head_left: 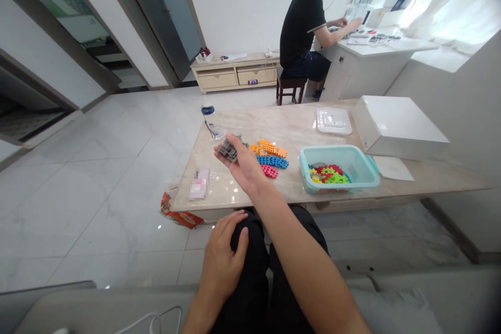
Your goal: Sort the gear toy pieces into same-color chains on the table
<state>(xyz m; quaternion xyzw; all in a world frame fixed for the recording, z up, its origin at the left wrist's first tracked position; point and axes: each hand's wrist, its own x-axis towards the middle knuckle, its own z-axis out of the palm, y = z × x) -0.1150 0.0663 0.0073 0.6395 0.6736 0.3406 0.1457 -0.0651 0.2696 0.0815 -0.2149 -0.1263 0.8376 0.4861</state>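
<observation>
My right hand [246, 163] is raised over the table, its fingers and thumb closed around a bunch of grey plastic building pieces [228, 150]. Resting on my knee is my left hand [226, 250], fingers stretched out and holding nothing. Just beyond my right hand lie groups of orange pieces [270, 148], blue pieces [274, 161] and red pieces [269, 171], sorted by colour. A light teal bin [340, 186] to the right contains loose red, green, yellow and grey pieces [329, 174].
A water bottle [211, 122] and a pink item [199, 185] are on the left of the marble-look table [230, 195]. Toward the right are a clear plastic container [334, 120] and a white box [403, 125]. Another person [301, 21] sits at a white desk beyond.
</observation>
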